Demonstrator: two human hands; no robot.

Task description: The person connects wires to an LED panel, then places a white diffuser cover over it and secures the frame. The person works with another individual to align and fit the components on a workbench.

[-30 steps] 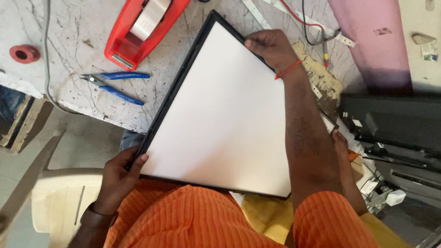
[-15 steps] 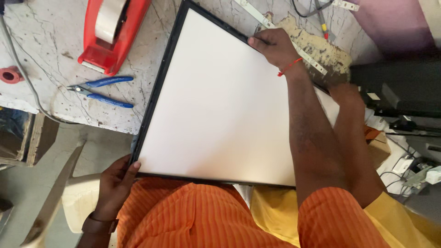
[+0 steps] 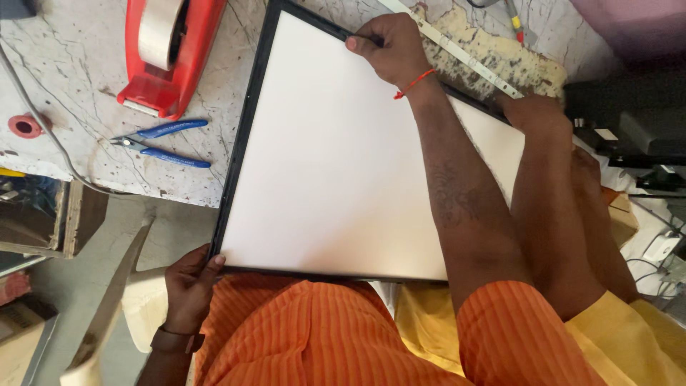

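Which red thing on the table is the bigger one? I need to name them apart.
The red tape dispenser at the top, loaded with a tape roll, is far bigger than the small red ring near the table's left edge.

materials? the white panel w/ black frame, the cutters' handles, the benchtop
Panel: smooth matte white face, likely plastic sheet; thin black frame, metal or plastic, unclear. Cutters: glossy blue grips, probably plastic over bare steel jaws. Benchtop: grey-veined white stone, marble-like, with chipped edges.
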